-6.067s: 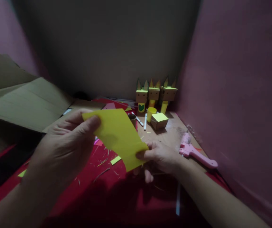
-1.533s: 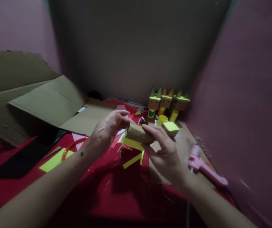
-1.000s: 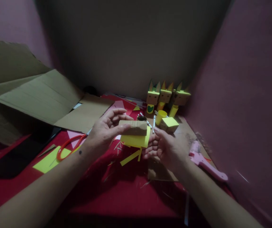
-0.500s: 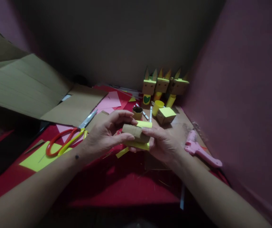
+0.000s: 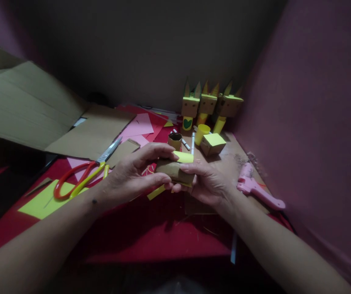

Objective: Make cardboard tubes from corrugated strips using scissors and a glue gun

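Observation:
Between my hands is a brown cardboard tube (image 5: 174,170) lying sideways, with yellow paper (image 5: 184,157) along its far side and a yellow edge below. My left hand (image 5: 141,167) grips its left end, thumb in front and fingers over the top. From the right, my right hand (image 5: 207,179) holds the other end, its thumb pressed on the top and its fingers underneath. Just beyond stands another cardboard tube (image 5: 174,141), open end up. A yellow paper strip (image 5: 156,192) lies on the red cloth below my left hand.
Scissors (image 5: 86,173) with red and yellow handles lie left, partly over yellow paper (image 5: 39,204). Several cardboard figures with pointed ears (image 5: 190,107) stand at the back. Nearer are a yellow tube (image 5: 202,134) and a yellow-topped box (image 5: 213,145). A pink glue gun (image 5: 259,190) lies right, beside the wall.
The tube has turned slightly in my fingers, so less yellow shows along its lower edge. The whole view has shifted a little; both hands keep their hold.

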A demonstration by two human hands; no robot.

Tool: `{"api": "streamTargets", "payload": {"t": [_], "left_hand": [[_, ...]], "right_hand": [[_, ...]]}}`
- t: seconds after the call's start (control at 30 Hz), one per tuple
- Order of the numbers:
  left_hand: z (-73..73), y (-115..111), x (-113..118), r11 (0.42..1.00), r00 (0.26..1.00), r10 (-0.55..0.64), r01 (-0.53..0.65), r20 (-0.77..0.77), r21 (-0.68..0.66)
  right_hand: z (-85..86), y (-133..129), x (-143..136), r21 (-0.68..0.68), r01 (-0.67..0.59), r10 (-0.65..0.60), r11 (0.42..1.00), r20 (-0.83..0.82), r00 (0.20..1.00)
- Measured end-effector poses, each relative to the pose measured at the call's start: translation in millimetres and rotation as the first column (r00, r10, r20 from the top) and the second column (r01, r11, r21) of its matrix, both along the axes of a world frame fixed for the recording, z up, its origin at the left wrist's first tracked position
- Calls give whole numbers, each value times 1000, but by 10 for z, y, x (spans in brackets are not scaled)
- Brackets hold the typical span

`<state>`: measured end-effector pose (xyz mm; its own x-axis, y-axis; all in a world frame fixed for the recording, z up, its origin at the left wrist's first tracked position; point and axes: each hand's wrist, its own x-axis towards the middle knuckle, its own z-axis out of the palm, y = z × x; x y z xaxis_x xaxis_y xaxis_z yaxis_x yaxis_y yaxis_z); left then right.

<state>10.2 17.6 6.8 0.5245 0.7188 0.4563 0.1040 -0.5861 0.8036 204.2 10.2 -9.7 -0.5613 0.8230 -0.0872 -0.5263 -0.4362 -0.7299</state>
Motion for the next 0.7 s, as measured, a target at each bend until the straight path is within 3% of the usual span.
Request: {"api": "streamTargets", "payload": {"t": [0.1, 0.2, 0.43, 0.57, 0.7], "left_hand": [[25, 24, -83, 997, 997, -65, 62, -52, -53], [13, 61, -172, 994, 982, -105, 109, -154, 16], [-48, 53, -146, 994, 993, -73, 80, -95, 68], [-2, -20, -59, 993, 980, -21, 44, -198, 111], [-31, -39, -11, 999, 990, 14, -8, -144, 38]], "right_hand": [[-16, 28, 35, -36, -44, 44, 998, -17, 999], [-7, 47, 68, -92, -25, 22, 995, -26, 999], [11, 41, 94, -169, -18, 16, 985, -13, 1000], [-24, 43, 91, -153, -88, 88, 984, -8, 996], [-45, 35, 66, -89, -206, 204, 974, -29, 979]]}}
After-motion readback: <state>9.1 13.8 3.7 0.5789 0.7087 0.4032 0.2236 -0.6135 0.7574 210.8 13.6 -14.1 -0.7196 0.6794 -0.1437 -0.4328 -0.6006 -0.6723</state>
